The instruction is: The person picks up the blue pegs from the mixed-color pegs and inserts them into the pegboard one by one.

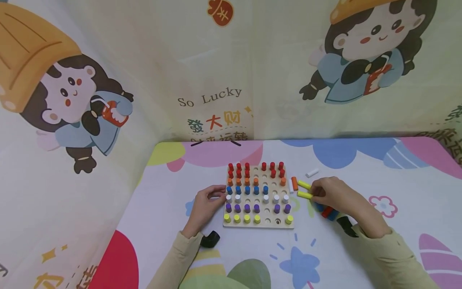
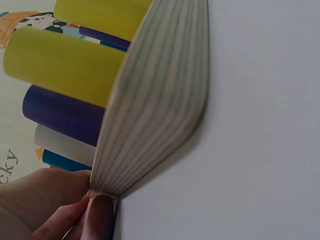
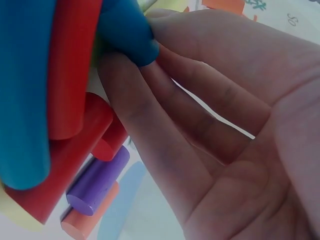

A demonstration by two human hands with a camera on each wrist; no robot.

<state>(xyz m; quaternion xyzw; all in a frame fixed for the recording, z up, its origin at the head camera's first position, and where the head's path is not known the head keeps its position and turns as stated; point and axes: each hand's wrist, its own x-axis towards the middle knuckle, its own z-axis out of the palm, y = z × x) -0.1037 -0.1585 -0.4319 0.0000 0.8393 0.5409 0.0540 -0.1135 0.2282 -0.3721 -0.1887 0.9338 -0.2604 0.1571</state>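
A wooden pegboard (image 1: 258,225) stands in the middle of the table, with rows of red, orange, blue, white, purple and yellow pegs upright in it and several bare holes. My left hand (image 1: 205,206) grips the board's left edge; the left wrist view shows thumb and fingers pinching the layered wooden rim (image 2: 160,90). To the right of the board, my right hand (image 1: 335,194) is over a group of loose pegs. In the right wrist view its thumb and fingertips pinch a blue peg (image 3: 127,32), beside a red peg (image 3: 72,75) and other loose pegs.
Between board and right hand lie two yellow pegs (image 1: 304,195), an orange peg (image 1: 294,183) and a white peg (image 1: 291,186). Another white peg (image 1: 312,173) lies farther back. A patterned cloth (image 1: 166,249) covers the table, and a printed curtain (image 1: 274,80) hangs behind.
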